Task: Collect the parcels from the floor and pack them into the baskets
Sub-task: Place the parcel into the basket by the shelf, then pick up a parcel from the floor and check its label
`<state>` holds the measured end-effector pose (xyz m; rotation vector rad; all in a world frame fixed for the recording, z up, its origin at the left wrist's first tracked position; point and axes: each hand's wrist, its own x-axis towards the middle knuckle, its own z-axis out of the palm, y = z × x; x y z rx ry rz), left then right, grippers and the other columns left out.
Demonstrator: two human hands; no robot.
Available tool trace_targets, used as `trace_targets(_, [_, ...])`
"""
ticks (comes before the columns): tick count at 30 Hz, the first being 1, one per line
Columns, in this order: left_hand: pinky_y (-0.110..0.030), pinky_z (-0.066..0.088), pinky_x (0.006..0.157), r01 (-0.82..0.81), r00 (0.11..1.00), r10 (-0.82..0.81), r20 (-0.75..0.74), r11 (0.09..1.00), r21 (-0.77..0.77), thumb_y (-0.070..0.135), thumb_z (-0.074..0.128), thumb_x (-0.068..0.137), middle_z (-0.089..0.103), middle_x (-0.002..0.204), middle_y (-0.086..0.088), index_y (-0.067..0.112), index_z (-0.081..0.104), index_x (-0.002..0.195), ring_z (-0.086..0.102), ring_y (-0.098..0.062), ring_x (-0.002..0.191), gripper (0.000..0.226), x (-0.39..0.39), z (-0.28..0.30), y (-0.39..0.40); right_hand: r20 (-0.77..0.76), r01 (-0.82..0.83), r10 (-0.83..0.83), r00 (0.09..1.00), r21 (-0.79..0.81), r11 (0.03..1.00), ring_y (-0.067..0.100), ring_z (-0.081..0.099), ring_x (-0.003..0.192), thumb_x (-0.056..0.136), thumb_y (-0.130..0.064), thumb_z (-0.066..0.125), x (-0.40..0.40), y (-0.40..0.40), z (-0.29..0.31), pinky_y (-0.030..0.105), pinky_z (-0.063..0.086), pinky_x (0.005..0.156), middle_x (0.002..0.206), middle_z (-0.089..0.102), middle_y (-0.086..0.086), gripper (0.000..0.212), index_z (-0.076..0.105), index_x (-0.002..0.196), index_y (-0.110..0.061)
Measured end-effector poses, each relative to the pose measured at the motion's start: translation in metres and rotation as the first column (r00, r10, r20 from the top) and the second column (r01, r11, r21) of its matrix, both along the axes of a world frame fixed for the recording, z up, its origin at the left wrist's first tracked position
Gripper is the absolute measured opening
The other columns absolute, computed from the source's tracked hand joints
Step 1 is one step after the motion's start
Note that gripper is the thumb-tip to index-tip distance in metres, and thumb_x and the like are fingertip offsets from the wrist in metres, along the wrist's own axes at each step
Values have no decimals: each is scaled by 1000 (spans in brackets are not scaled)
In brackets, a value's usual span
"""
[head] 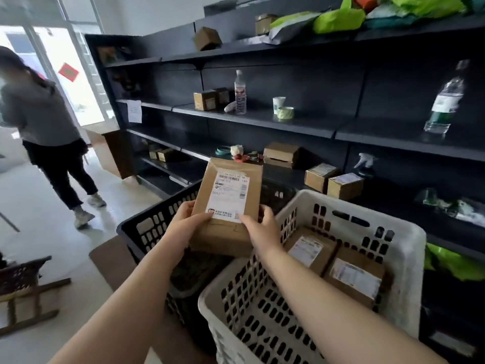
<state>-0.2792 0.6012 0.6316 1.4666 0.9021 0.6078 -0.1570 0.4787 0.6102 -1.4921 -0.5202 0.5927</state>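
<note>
Both hands hold one brown cardboard parcel up over the black basket, its white shipping label facing the camera. The left hand grips the parcel's lower left corner, fingers curled round the edge and thumb lying on the face by the label. The right hand grips the lower right side, thumb pressed on the bottom corner of the label and fingers wrapped behind the box. The parcel stands nearly upright, tilted a little back, with its lower edge above the black basket's inside and just left of the white basket.

The white basket sits touching the black basket's right side. Inside it, toward its far right corner, two labelled parcels lie flat side by side: one parcel nearer the black basket and a second parcel just right of it, apparently touching. The right forearm crosses above the white basket's near rim.

Behind the black basket runs a dark shelf unit carrying small cardboard boxes, a clear water bottle, a paper cup and a roll of tape; green mailing bags lie on its top shelf. Left of the black basket, well apart, another person in a grey top walks across the pale floor.
</note>
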Motion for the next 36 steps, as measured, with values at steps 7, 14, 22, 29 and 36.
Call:
trace_targets(7, [-33, 48, 84, 56, 998, -56, 21, 998, 3, 32, 69, 80, 60, 119, 2, 27, 51, 130, 58, -18, 102, 53, 21, -4, 70, 59, 55, -50, 997, -77, 996, 9, 54, 92, 84, -43, 62, 10, 61, -5, 23, 49, 70, 115, 55, -6, 66, 32, 139, -22])
trace_targets(14, [-19, 47, 83, 278, 959, -282, -5, 943, 181, 27, 64, 85, 52, 131, 6, 22, 36, 142, 54, -13, 112, 63, 61, -9, 169, 242, 361, -321, 916, -144, 921, 21, 50, 119, 88, -31, 62, 19, 151, 9, 33, 43, 94, 136, 50, 3, 64, 29, 141, -18])
trace_targets(22, [-30, 47, 84, 464, 878, -329, -347, 762, 451, 30, 58, 86, 58, 125, 0, 22, 54, 125, 57, -18, 105, 39, 89, -19, 196, 559, 514, -253, 790, -379, 769, 20, 49, 121, 87, -19, 62, 25, 177, 16, 24, 39, 83, 136, 48, 2, 49, 44, 132, -19])
trace_targets(29, [-26, 45, 78, 691, 722, -558, -409, 554, 464, 22, 59, 87, 64, 113, 0, 20, 62, 114, 54, -11, 92, 28, 96, -25, 118, 574, 588, -274, 772, -480, 651, 18, 54, 112, 88, -21, 56, 4, 69, 9, 31, 45, 83, 126, 56, -2, 35, 52, 122, -23])
trace_targets(36, [-30, 47, 85, 839, 489, -753, -440, 266, 475, 24, 55, 88, 64, 114, -2, 19, 61, 115, 59, -19, 100, 29, 91, -14, -78, 587, 702, -387, 711, -557, 444, 18, 57, 103, 88, -23, 58, -57, -132, 14, 30, 47, 77, 124, 57, -1, 39, 52, 126, -21])
